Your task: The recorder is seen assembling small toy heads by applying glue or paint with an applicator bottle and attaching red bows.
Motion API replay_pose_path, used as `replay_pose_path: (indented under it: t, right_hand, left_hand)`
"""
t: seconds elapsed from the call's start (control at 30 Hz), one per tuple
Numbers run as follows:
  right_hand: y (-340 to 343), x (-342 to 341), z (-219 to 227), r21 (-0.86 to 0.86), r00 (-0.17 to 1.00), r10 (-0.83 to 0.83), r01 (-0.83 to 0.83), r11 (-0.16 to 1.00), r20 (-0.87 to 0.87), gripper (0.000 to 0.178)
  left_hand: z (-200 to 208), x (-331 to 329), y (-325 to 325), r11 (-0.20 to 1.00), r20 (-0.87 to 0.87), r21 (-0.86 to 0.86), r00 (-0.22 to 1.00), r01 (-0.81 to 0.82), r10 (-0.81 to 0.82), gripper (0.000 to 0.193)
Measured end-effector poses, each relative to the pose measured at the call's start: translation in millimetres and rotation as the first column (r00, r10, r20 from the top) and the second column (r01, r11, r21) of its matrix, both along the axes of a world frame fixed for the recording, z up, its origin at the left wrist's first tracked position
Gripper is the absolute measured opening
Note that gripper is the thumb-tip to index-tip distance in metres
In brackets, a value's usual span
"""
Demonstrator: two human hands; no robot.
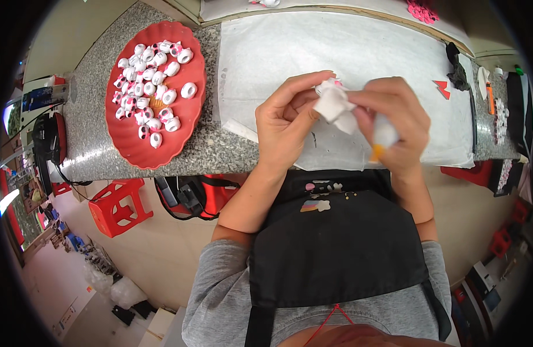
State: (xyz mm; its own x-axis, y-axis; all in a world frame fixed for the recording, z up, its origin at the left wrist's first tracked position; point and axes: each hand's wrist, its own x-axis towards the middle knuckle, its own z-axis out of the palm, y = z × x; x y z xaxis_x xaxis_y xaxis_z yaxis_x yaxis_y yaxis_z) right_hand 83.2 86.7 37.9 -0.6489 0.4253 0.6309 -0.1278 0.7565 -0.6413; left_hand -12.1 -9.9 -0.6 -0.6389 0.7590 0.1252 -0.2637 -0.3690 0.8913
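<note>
Above the white sheet, my left hand (281,118) pinches a small white figurine head with pink parts (329,85), mostly covered by a crumpled white cloth (336,107). My right hand (402,118) is closed, thumb and fingers pressing the cloth against the piece. Tucked in the right palm is a blurred white, rounded object with an orange tip (384,134); its exact kind I cannot make out. To the left, a red scalloped plate (188,124) carries many similar white heads (157,77), several with pink bows or dark glasses.
The white sheet (249,63) covers the speckled stone counter (220,150). At its right lie a red pointed scrap (442,89) and a black cloth (456,66). Pink pieces (421,11) sit on the ledge behind. Below the counter at left stands a red stool (119,205).
</note>
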Motion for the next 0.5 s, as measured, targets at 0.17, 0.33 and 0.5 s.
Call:
replay_pose_path:
  t: [0.17, 0.33, 0.5]
  right_hand:
    - [8.1, -5.0, -11.6, 0.228, 0.998, 0.053, -0.059, 0.972, 0.036, 0.024]
    - [7.6, -4.9, -7.8, 0.278, 0.995, 0.063, -0.081, 0.957, 0.073, 0.019]
    - [12.0, 27.4, 2.1, -0.638, 0.983, -0.112, -0.004, 0.77, -0.142, 0.014]
  left_hand:
    - [4.0, -0.2, -3.0, 0.997, 0.033, -0.06, 0.999, 0.037, -0.035, 0.026]
    - [0.0, -1.6, -4.8, 1.0, 0.023, -0.012, 1.0, 0.016, -0.016, 0.027]
    - [0.5, -2.5, -2.2, 1.0, 0.051, 0.019, 0.999, 0.009, -0.01, 0.026]
